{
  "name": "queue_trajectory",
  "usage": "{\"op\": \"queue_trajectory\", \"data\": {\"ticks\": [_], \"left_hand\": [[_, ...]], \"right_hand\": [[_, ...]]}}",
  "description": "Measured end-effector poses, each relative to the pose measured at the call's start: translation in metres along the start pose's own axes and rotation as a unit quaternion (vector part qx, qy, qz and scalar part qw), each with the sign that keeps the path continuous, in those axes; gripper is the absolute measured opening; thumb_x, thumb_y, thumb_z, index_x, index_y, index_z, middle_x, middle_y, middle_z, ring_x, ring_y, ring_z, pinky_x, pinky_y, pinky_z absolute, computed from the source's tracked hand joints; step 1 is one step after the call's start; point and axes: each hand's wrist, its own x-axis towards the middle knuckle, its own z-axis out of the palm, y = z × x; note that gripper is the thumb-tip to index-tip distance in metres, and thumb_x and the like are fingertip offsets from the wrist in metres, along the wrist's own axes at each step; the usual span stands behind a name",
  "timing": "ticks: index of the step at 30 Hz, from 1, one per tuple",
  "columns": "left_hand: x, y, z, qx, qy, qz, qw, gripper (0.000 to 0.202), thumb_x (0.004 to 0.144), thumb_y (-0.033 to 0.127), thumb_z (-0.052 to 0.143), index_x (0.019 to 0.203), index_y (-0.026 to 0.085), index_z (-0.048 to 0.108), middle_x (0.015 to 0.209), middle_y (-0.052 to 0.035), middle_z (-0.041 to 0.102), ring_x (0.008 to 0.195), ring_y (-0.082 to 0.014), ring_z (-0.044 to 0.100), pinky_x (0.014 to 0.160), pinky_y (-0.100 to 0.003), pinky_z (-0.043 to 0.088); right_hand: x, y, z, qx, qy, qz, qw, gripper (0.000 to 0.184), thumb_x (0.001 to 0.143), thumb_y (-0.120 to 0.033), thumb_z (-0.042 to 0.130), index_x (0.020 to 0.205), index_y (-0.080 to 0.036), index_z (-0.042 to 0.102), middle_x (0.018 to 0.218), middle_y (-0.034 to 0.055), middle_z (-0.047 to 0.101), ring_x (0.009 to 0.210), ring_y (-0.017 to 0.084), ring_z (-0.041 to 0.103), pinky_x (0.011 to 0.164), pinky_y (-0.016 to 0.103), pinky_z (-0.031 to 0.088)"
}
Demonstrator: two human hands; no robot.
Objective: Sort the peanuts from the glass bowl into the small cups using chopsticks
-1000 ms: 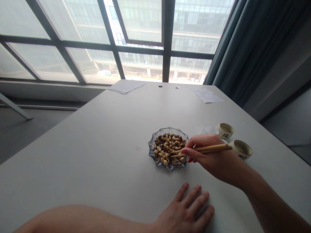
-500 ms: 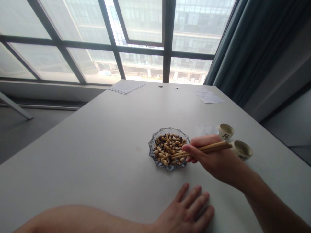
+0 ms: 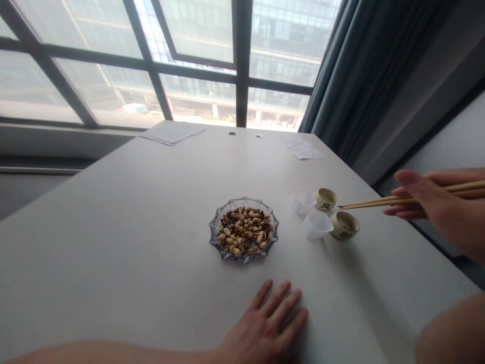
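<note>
My right hand [image 3: 443,207] grips a pair of wooden chopsticks [image 3: 397,201] at the right edge of the view. Their tips point left, over or close by two small cream ceramic cups; one cup [image 3: 326,199] stands behind the other cup [image 3: 344,226]. A small dark bit shows at the tips, too small to name. Flat on the table, with fingers spread, rests my left hand [image 3: 265,323], in front of a scalloped glass dish [image 3: 276,237]. The dish holds a mix of peanuts [image 3: 242,227] and darker seeds.
Two clear plastic cups, a rear one [image 3: 302,202] and a nearer one [image 3: 317,226], stand left of the ceramic cups. Papers [image 3: 174,133] lie on the white table [image 3: 132,222] at the far left, with more sheets [image 3: 305,149] at the far right. Windows and a curtain [image 3: 337,81] are beyond.
My right hand has lifted the chopsticks out of the dish and moved right, past the ceramic cups. The view has shifted right. My left hand stays flat on the table.
</note>
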Motion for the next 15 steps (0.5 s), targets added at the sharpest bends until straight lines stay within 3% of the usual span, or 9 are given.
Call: {"op": "queue_trajectory", "data": {"ticks": [3, 8, 12, 15], "left_hand": [[0.001, 0.0, 0.002, -0.017, 0.007, -0.008, 1.0, 0.055, 0.109, 0.05, 0.055, 0.151, 0.015, 0.052, 0.16, -0.0145, 0.045, 0.148, -0.0362, 0.039, 0.122, -0.057, 0.026], [0.0, -0.001, 0.004, -0.02, 0.009, -0.007, 1.0, 0.054, 0.109, 0.049, 0.053, 0.151, 0.015, 0.051, 0.161, -0.0138, 0.044, 0.149, -0.0359, 0.037, 0.123, -0.057, 0.023], [0.0, 0.0, 0.003, -0.019, 0.011, -0.008, 1.0, 0.054, 0.109, 0.049, 0.055, 0.151, 0.015, 0.051, 0.161, -0.0138, 0.044, 0.149, -0.0354, 0.036, 0.124, -0.056, 0.021], [0.001, 0.0, 0.003, -0.018, 0.007, -0.012, 1.0, 0.054, 0.108, 0.049, 0.057, 0.149, 0.015, 0.052, 0.161, -0.0147, 0.044, 0.149, -0.0359, 0.036, 0.123, -0.057, 0.022]], "right_hand": [[0.014, 0.004, 0.005, -0.034, -0.012, 0.072, 0.997, 0.017, 0.089, -0.034, 0.077, 0.081, -0.019, 0.075, 0.064, 0.0063, 0.076, 0.065, 0.023, 0.078, 0.052, 0.027, 0.053], [0.032, 0.005, 0.032, 0.042, -0.145, 0.172, 0.973, 0.017, 0.09, -0.03, 0.075, 0.08, -0.015, 0.073, 0.065, 0.0092, 0.076, 0.064, 0.023, 0.078, 0.052, 0.025, 0.057], [0.04, 0.012, 0.052, 0.073, -0.179, 0.159, 0.968, 0.016, 0.09, -0.03, 0.077, 0.086, -0.015, 0.074, 0.069, 0.0114, 0.077, 0.066, 0.026, 0.079, 0.057, 0.029, 0.061], [0.039, 0.012, 0.054, 0.074, -0.167, 0.124, 0.975, 0.018, 0.091, -0.03, 0.076, 0.081, -0.015, 0.073, 0.069, 0.0129, 0.077, 0.064, 0.029, 0.078, 0.056, 0.032, 0.062]]}}
